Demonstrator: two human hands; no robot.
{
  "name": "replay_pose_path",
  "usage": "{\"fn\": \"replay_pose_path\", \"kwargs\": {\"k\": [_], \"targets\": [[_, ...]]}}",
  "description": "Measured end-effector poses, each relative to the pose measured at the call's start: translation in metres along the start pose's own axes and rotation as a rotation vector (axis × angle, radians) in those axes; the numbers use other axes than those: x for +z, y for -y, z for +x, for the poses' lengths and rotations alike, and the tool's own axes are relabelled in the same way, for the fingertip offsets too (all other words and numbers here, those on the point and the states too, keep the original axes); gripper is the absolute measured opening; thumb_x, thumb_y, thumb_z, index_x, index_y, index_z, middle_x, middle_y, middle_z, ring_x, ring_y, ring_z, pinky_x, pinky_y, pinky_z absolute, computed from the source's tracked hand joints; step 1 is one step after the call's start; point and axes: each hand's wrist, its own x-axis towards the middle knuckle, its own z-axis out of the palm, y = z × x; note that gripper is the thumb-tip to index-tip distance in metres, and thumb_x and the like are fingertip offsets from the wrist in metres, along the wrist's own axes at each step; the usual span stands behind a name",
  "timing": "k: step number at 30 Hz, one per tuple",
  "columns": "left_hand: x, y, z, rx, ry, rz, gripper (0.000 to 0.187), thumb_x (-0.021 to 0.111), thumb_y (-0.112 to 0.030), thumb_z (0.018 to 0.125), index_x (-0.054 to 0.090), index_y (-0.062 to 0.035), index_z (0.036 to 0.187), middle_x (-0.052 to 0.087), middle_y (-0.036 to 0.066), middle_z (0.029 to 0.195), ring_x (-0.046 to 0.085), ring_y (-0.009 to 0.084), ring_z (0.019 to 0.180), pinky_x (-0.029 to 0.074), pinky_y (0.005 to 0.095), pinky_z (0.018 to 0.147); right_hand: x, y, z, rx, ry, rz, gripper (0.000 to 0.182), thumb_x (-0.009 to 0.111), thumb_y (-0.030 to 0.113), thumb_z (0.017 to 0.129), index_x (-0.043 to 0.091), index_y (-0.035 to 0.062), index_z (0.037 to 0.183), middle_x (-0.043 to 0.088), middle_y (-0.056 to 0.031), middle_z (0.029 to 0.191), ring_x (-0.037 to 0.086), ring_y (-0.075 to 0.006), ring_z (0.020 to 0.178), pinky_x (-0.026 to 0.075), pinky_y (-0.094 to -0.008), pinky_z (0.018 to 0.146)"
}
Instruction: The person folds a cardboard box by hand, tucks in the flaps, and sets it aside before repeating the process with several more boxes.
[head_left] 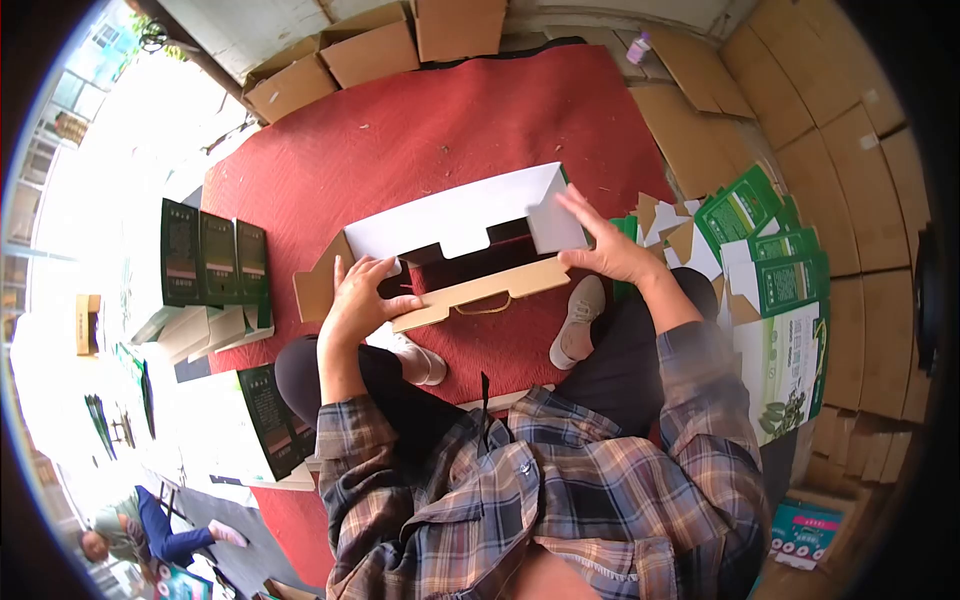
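A partly folded cardboard gift box (440, 205) is held above the red mat, between my knees. Its inside is white, and a brown flap (490, 290) with a thin cord handle faces me. My left hand (362, 298) grips the box's left end, thumb against the brown flap and fingers bent over the side wall. At the right end, my right hand (615, 250) has its fingers spread, slightly blurred, with the thumb at the flap's corner. A brown side flap (318, 280) sticks out at the left.
Dark green boxes (215, 255) stand stacked at my left. Green and white flat cartons (770, 270) are piled at my right, beside a wall of brown cartons (840, 190). Open brown boxes (370, 55) line the back. Another person (160, 530) sits at lower left.
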Motion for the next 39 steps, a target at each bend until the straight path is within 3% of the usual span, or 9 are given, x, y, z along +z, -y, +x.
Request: {"fn": "replay_pose_path", "kwargs": {"k": [4, 8, 11, 12, 13, 17, 22, 28, 39], "targets": [[-0.012, -0.016, 0.0, -0.035, -0.108, -0.173, 0.066, 0.076, -0.041, 0.069, 0.059, -0.0017, 0.119, 0.062, 0.019, 0.112, 0.052, 0.0339, 0.116, 0.019, 0.0489, 0.112, -0.005, -0.003, 0.006, 0.047, 0.123, -0.011, 0.101, 0.063, 0.069, 0.07, 0.028, 0.0099, 0.145, 0.001, -0.0172, 0.155, 0.009, -0.0305, 0.143, 0.017, -0.0421, 0.114], [-0.032, -0.033, -0.019, 0.111, -0.806, -0.22, 0.042, 0.07, 0.0, 0.07, 0.063, -0.0014, 0.112, 0.062, 0.014, 0.104, 0.058, 0.0256, 0.101, 0.047, 0.0348, 0.086, -0.01, -0.003, 0.004, 0.085, 0.152, -0.052, 0.101, 0.058, 0.072, 0.072, 0.026, 0.0107, 0.146, -0.002, -0.0164, 0.155, 0.006, -0.0299, 0.143, 0.016, -0.0417, 0.113], [-0.03, -0.008, -0.034, -0.084, -1.145, -0.288, 0.04, 0.064, -0.01, 0.084, 0.055, -0.0034, 0.123, 0.056, 0.01, 0.115, 0.055, 0.0221, 0.102, 0.046, 0.0345, 0.088, -0.009, -0.003, 0.007, 0.073, 0.164, -0.062, 0.099, 0.054, 0.073, 0.074, 0.026, 0.0121, 0.146, -0.003, -0.0158, 0.155, 0.005, -0.029, 0.143, 0.015, -0.0412, 0.113], [-0.023, -0.003, -0.033, -0.114, -1.12, -0.681, 0.057, 0.059, -0.04, 0.09, 0.045, -0.0049, 0.134, 0.053, 0.01, 0.121, 0.053, 0.0217, 0.107, 0.042, 0.0373, 0.094, -0.008, -0.004, 0.007, 0.065, 0.155, -0.052, 0.098, 0.051, 0.074, 0.075, 0.026, 0.0118, 0.146, -0.002, -0.0158, 0.155, 0.005, -0.0292, 0.143, 0.015, -0.0407, 0.113], [-0.016, 0.003, -0.035, -0.118, -1.122, -0.678, 0.057, 0.059, -0.04, 0.09, 0.045, -0.0049, 0.134, 0.053, 0.01, 0.121, 0.053, 0.0217, 0.107, 0.042, 0.0373, 0.094, -0.007, -0.003, 0.007, 0.064, 0.159, -0.052, 0.098, 0.051, 0.074, 0.075, 0.026, 0.0118, 0.146, -0.002, -0.0158, 0.155, 0.005, -0.0292, 0.143, 0.015, -0.0407, 0.113], [0.009, 0.015, -0.035, -0.005, -0.201, -0.955, 0.097, 0.054, -0.072, 0.074, 0.033, -0.0075, 0.143, 0.046, 0.017, 0.136, 0.038, 0.0289, 0.131, 0.024, 0.0429, 0.11, -0.008, -0.004, 0.009, 0.085, 0.135, -0.079, 0.09, 0.044, 0.072, 0.081, 0.028, 0.0109, 0.145, -0.001, -0.0156, 0.155, 0.005, -0.0292, 0.143, 0.014, -0.0396, 0.114], [0.034, 0.019, -0.018, -0.091, -0.253, -0.566, 0.075, 0.065, -0.046, 0.081, 0.038, -0.01, 0.141, 0.05, 0.018, 0.131, 0.045, 0.0306, 0.12, 0.038, 0.0422, 0.099, 0.004, -0.016, 0.022, 0.029, -0.012, -0.089, 0.081, 0.041, 0.068, 0.086, 0.041, 0.006, 0.138, 0.015, -0.0204, 0.152, 0.021, -0.0344, 0.139, 0.022, -0.0393, 0.111], [0.043, -0.018, 0.003, -0.198, -0.56, -0.078, 0.05, 0.064, -0.01, 0.077, 0.057, -0.0217, 0.125, 0.053, 0.005, 0.126, 0.044, 0.0288, 0.118, 0.032, 0.0457, 0.098, 0.032, -0.018, 0.037, 0.002, -0.395, -0.531, 0.038, 0.057, 0.014, 0.086, 0.057, 0.0192, 0.123, 0.043, -0.0119, 0.139, 0.047, -0.0365, 0.12, 0.042, -0.0407, 0.098], [0.044, -0.025, 0.004, -0.066, -0.257, 0.137, 0.057, 0.073, -0.038, 0.072, 0.056, -0.0228, 0.124, 0.049, -0.001, 0.134, 0.035, 0.028, 0.13, 0.016, 0.0599, 0.105, 0.041, 0.008, 0.027, -0.05, -0.126, -0.695, 0.071, 0.072, 0.057, 0.066, 0.057, 0.023, 0.127, 0.018, -0.0059, 0.153, 0.009, -0.0399, 0.14, 0.03, -0.0589, 0.103]]}}
